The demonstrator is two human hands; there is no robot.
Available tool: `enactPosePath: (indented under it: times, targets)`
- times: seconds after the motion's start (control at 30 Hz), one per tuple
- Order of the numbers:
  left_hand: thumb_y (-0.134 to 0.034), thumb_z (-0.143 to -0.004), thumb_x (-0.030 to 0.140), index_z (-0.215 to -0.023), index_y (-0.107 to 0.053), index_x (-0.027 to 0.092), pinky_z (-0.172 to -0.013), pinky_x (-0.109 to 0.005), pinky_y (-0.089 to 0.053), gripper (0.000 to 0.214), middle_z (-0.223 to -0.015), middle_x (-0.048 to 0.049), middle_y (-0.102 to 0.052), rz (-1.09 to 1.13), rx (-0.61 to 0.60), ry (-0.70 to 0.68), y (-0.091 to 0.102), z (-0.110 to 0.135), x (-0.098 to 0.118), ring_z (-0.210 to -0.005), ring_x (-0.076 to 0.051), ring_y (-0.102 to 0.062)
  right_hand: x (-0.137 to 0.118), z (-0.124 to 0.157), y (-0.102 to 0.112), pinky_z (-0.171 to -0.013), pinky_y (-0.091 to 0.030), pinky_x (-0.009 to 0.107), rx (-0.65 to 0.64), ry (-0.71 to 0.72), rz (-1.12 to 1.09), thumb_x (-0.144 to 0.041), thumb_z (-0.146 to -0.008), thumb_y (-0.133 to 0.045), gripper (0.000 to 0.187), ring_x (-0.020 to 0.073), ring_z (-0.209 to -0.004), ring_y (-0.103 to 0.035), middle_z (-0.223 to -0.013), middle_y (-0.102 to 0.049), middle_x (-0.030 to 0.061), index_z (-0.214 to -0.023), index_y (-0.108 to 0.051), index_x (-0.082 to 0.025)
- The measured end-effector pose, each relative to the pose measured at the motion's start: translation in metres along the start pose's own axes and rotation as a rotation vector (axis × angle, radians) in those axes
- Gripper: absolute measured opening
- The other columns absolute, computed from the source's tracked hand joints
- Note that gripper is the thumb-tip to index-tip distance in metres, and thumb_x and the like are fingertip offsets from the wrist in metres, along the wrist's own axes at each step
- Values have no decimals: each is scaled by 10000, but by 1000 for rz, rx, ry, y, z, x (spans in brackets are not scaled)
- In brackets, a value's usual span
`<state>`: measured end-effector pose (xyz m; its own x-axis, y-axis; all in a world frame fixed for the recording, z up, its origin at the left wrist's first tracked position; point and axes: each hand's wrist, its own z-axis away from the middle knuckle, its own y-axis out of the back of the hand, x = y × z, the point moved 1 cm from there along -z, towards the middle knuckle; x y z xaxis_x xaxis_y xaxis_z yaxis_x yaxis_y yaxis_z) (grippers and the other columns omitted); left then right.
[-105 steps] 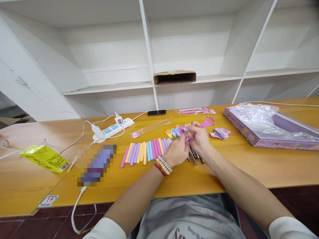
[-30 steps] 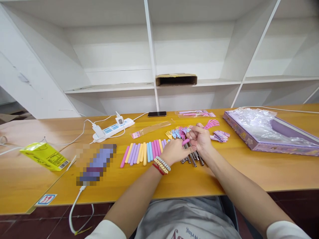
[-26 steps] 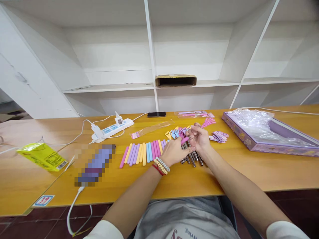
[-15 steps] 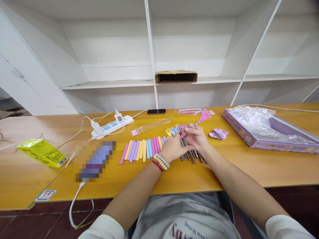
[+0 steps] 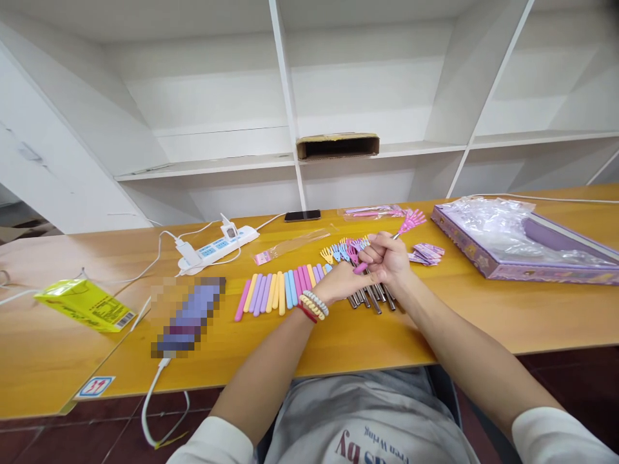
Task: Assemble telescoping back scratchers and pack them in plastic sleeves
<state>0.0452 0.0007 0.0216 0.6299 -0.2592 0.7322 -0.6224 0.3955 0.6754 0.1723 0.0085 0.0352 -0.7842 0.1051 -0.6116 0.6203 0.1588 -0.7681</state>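
Observation:
Gripped in my right hand [image 5: 389,258] is a back scratcher with a pink hand-shaped head [image 5: 412,220], pointing up and to the right. Its pink handle end [image 5: 360,267] sticks out of the fist toward my left hand [image 5: 342,282]. That left hand is against or very near the handle end, thumb stretched out; its other fingers are mostly hidden. Under both hands lie several metal rods [image 5: 374,299] with yellow, blue and pink hand-shaped heads [image 5: 344,250]. To the left, coloured handle sleeves [image 5: 275,293] lie in a row.
Small printed cards [image 5: 427,253] lie right of my hands, near a purple box [image 5: 498,267] with clear plastic. Behind are a packaged back scratcher [image 5: 372,211], a plastic sleeve [image 5: 300,245] and a black phone [image 5: 302,216]. A power strip [image 5: 220,248] and yellow carton [image 5: 87,304] are left.
My right hand has moved slightly right with the back scratcher, so its pink head sits farther right. More of the hand-shaped heads show between my hands. The view has shifted a little.

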Motion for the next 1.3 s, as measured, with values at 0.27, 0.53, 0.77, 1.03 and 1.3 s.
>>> enactPosePath:
  times: [0.27,0.53,0.77,1.03,1.3]
  targets:
    - [-626,-609,670,-504,-268,212,-346,-243,-101,591,-384,72,-256,287,-326,85,14,6,-3,-317,-46,-192,-22,4,0,-371,-181,228,-170,10,-54,-240,-634,-604,537,60,-377,-66,-424,-26,-72,-499,-89,-171]
    - [-601,-639,672,-528,-243,207,-337,-207,-64,597,-431,89,-211,451,-530,87,19,10,7,-332,-30,-153,-30,8,2,-391,-153,244,-363,107,-63,-312,-651,-568,451,76,-404,-40,-468,-23,-74,-537,-148,-190]
    - [-603,-632,677,-532,-269,203,-355,-199,-40,589,-428,92,-179,466,-559,156,28,18,-4,-352,-27,-112,-74,1,36,-395,-142,244,-260,326,54,-394,-676,-562,511,77,-418,-18,-499,-8,-66,-580,-105,-187]
    - [-477,-819,411,-755,-533,162,-459,-202,-365,263,-581,24,-430,1029,-155,-8,50,-4,-37,-472,-72,-416,-66,-17,60,-406,-164,233,-144,188,122,-409,-646,-567,486,72,-400,-94,-464,-112,-73,-575,-136,-196]
    - [-618,-743,331,-817,-650,139,-523,-227,-385,207,-586,12,-462,982,153,-251,80,8,-50,-528,-80,-431,-45,-15,50,-414,-186,228,-204,75,114,-410,-645,-563,434,65,-393,-128,-463,-134,-80,-566,-191,-200]
